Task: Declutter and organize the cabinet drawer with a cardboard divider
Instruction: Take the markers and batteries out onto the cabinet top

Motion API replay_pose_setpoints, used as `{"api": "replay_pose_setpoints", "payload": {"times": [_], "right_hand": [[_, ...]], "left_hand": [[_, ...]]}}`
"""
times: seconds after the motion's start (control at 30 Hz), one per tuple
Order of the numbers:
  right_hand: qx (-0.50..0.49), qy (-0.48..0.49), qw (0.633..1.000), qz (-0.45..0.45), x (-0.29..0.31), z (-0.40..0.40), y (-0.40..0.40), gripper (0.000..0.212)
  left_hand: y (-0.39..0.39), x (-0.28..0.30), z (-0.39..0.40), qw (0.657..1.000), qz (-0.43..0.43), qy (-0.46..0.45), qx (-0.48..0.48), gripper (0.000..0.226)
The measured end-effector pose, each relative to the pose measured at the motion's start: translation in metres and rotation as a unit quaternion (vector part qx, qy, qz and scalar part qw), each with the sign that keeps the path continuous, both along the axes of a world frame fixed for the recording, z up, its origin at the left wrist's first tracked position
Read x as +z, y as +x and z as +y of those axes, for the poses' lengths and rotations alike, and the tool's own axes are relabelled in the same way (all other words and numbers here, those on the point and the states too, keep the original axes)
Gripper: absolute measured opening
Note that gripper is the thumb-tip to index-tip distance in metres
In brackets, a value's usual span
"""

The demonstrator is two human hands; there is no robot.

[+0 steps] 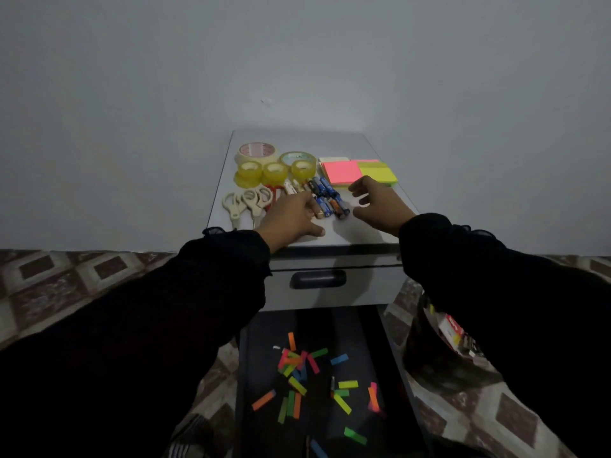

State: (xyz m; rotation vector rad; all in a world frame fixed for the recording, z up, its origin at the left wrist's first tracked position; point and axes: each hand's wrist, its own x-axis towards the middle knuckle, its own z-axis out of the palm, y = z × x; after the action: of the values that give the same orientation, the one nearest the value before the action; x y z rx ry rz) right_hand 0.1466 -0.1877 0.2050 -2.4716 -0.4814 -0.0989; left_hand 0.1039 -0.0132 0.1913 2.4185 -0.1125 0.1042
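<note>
On the grey cabinet top (370,233) lie several batteries (325,196) in a loose group. My left hand (291,218) rests on the top with its fingers touching the left side of the batteries. To the right of them my right hand (377,201) hovers, fingers loosely curled, holding nothing. Tape rolls (274,165) stand at the back left, scissors (246,201) at the front left. Pink sticky notes (342,173) and yellow-green sticky notes (380,173) lie at the back right. Below, the open dark drawer (261,352) holds several scattered coloured paper strips (297,361).
A closed upper drawer with a dark handle (319,280) faces me. A dark bag (443,345) with a red-and-white pack stands on the patterned floor (66,285) right of the drawer. A plain wall rises behind the cabinet.
</note>
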Motion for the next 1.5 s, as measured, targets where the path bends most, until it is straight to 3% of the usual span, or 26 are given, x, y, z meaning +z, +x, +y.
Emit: {"api": "replay_pose_setpoints", "payload": {"times": [0.33, 0.63, 0.97, 1.23, 1.5], "right_hand": [[0.059, -0.083, 0.991, 0.091, -0.034, -0.025, -0.093, 0.025], [0.098, -0.279, 0.922, 0.252, -0.135, -0.028, -0.137, 0.037], [0.101, -0.295, 0.893, 0.324, -0.226, -0.042, -0.139, 0.043], [0.075, -0.245, 0.915, 0.31, -0.267, -0.033, -0.126, 0.04], [0.064, -0.209, 0.928, 0.302, -0.296, -0.024, -0.119, 0.051]], "left_hand": [[-0.086, -0.055, 0.005, 0.996, 0.074, -0.004, -0.039, 0.035], [-0.126, -0.155, 0.0, 0.972, 0.189, 0.1, -0.098, 0.053], [-0.135, -0.241, 0.001, 0.954, 0.249, 0.127, -0.103, 0.045], [-0.139, -0.281, 0.0, 0.956, 0.258, 0.102, -0.094, 0.046], [-0.138, -0.301, -0.009, 0.929, 0.264, 0.164, -0.2, 0.043]]}}
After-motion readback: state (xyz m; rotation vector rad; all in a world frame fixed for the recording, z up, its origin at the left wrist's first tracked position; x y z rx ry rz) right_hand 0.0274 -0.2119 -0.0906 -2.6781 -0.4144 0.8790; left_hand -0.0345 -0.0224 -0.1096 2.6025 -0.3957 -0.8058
